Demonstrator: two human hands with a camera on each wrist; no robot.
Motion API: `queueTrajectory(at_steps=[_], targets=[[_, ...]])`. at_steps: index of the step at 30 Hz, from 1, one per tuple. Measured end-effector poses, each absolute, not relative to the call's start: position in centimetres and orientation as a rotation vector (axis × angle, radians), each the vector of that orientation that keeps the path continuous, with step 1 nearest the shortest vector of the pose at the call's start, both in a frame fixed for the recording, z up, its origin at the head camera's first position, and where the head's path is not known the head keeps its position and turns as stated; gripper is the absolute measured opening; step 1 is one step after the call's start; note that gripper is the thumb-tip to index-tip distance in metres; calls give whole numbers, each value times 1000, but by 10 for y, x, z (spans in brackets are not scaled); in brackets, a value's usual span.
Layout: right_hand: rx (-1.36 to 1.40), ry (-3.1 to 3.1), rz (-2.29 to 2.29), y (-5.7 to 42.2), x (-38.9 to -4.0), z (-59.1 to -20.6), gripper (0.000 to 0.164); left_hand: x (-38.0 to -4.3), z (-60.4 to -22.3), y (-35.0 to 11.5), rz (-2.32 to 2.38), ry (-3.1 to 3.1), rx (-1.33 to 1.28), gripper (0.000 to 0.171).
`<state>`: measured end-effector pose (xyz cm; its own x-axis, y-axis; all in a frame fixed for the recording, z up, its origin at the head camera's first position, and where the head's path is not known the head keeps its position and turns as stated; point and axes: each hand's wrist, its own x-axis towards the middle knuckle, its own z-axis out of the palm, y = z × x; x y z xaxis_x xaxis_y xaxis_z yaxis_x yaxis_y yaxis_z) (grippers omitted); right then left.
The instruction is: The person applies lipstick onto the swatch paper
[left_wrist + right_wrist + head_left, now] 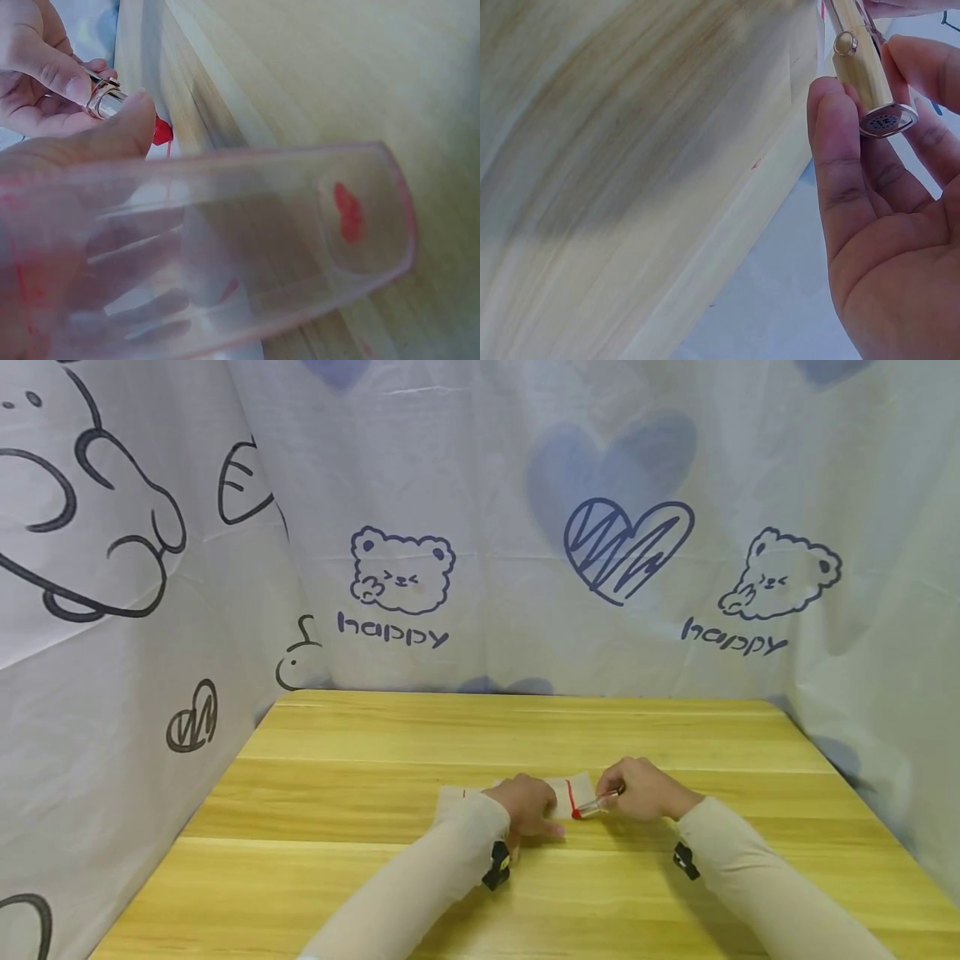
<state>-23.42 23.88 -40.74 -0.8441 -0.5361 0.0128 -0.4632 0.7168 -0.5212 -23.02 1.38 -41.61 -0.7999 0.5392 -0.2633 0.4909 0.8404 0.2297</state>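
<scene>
In the head view, a pale strip of paper lies on the table, with red lines near both ends. My left hand rests over its middle. The left wrist view shows a clear plastic cap with a red smear inside, held at the left palm; straight fingers show through it, and how they grip it is partly hidden. My right hand pinches a shiny lipstick between thumb and fingers, its red tip touching the paper at the lower end of the right line. The lipstick's square base faces the right wrist camera.
The wooden table carries the paper, with its far edge beyond my hands. White curtains with drawn bears and hearts hang behind it and along both sides. A small red mark shows near the table edge in the right wrist view.
</scene>
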Motion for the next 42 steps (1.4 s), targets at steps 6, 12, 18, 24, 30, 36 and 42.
queueTrajectory(at_steps=[6, 12, 18, 24, 30, 36, 42], targets=[[-819, 2772, -798, 239, -235, -408, 7, -231, -416, 14, 188, 2708, 782, 49], [-846, 2797, -794, 240, -236, -406, 7, -232, -415, 14, 174, 2709, 800, 47], [-863, 2780, -820, 240, -233, -404, 8, -231, -419, 11, 180, 2696, 806, 49], [-810, 2818, -838, 242, -231, -398, 5, -232, -416, 9, 238, 2692, 807, 44], [-697, 2880, -906, 242, -230, -396, 5, -237, -411, 3, 314, 2688, 805, 50], [-596, 2939, -1089, 234, -226, -395, 13, -243, -406, -9, 484, 2710, 915, 46], [-483, 2884, -1451, 220, -216, -395, 18, -236, -403, -27, 959, 2625, 817, 41]])
